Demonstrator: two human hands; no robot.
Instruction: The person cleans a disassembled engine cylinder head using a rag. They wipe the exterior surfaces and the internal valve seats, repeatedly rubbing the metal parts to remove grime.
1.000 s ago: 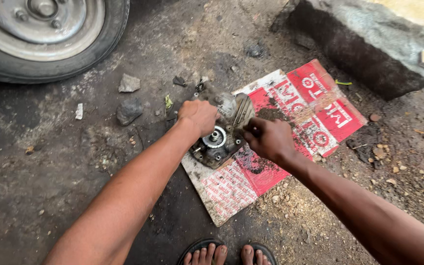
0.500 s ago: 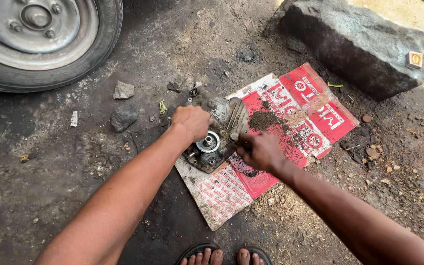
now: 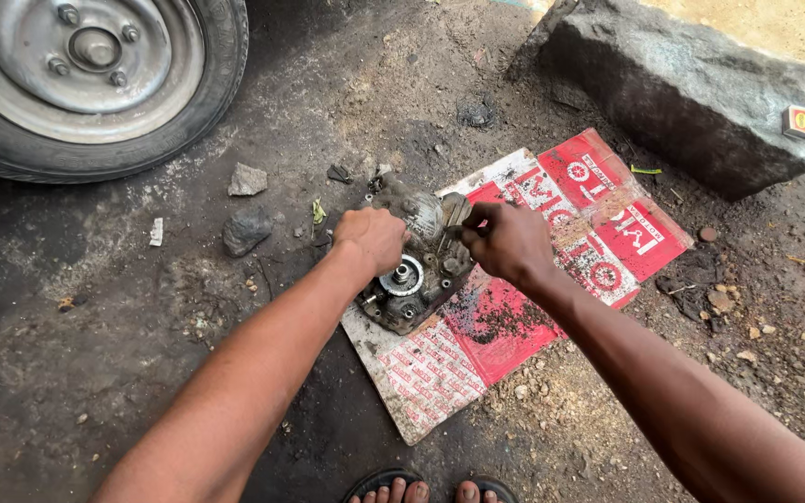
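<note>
Head view looks down on 2 bare forearms reaching over oily ground. On a flattened red-and-white cardboard sheet (image 3: pixel 514 326) lies a grimy metal engine casing (image 3: pixel 412 270) with a shiny round bearing hub near its middle. Left hand (image 3: pixel 370 237) rests curled on the casing's upper left edge, its grip closed over the metal. Right hand (image 3: pixel 510 244) sits just beside it at the casing's right edge, fingers pinched shut on a thin metal tool (image 3: pixel 454 216) whose tip meets the casing's top. Behind them, a vehicle wheel (image 3: pixel 86 84) fills the upper left and a large grey stone block (image 3: pixel 691 88) the upper right, with a small box (image 3: pixel 800 121) on it. Small stones (image 3: pixel 247 205) lie left of the casing. Sandalled toes (image 3: pixel 430 491) show at the bottom edge.
</note>
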